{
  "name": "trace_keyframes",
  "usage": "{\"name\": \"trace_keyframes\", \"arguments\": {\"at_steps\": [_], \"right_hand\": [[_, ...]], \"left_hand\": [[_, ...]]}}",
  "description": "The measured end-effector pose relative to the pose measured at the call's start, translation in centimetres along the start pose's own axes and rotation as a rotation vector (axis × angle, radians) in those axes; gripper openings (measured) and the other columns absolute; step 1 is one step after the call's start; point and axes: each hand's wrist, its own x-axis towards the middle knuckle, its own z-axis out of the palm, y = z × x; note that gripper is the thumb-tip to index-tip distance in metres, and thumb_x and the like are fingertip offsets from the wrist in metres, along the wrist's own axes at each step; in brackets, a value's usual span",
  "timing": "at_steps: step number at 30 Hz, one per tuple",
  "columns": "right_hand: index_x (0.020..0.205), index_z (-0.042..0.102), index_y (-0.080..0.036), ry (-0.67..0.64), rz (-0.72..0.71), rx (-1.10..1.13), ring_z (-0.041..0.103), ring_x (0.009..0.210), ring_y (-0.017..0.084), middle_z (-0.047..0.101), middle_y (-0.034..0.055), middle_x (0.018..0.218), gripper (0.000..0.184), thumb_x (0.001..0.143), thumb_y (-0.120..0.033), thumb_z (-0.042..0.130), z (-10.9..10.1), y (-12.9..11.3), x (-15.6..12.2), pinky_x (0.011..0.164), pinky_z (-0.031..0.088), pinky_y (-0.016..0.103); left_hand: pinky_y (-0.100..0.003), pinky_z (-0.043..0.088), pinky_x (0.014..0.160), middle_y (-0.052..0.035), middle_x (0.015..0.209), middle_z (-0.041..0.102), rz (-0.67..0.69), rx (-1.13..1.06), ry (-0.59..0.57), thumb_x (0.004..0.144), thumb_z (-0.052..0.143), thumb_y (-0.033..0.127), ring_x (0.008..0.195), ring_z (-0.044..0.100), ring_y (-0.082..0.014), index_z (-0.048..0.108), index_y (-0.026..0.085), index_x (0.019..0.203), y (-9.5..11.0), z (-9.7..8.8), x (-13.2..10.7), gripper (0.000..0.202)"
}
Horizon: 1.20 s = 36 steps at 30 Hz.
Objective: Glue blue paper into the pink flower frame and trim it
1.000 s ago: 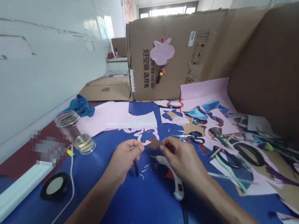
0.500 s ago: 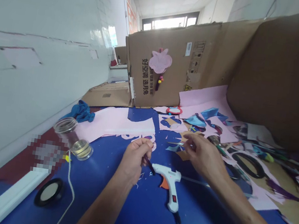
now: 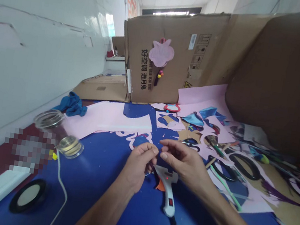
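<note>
My left hand is closed in a pinch around a narrow dark purple strip, whose lower end points toward the glue gun. My right hand is close beside it, thumb and forefinger apart and curved toward the left fingertips. Nothing shows clearly between the right fingers. Under both hands, the white glue gun with an orange trigger lies on the blue table. Its nozzle end is partly covered by the left hand and the strip.
Pink sheets and cut-outs lie behind the hands. A clear jar and a black tape roll stand at left. Black rings and scraps crowd the right. A pink cut-out shape hangs on the cardboard.
My right hand has moved left from near the scissors to beside my left hand. The left hand still pinches the strip. My view has shifted slightly.
</note>
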Motion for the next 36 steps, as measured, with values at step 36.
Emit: {"name": "trace_keyframes", "arguments": {"at_steps": [36], "right_hand": [[0.083, 0.065, -0.021, -0.007, 0.005, -0.181, 0.055, 0.067, 0.014, 0.062, -0.002, 0.074, 0.029, 0.101, -0.043, 0.062, 0.2, -0.09, -0.16, 0.06, 0.041, 0.026]], "left_hand": [[-0.021, 0.03, 0.049, 0.0044, 0.058, 0.054, 0.066, 0.203, 0.013, 0.079, 0.073, 0.038, 0.049, 0.04, -0.0077, 0.061, 0.019, 0.075, -0.26, 0.26, -0.33, 0.022]]}}
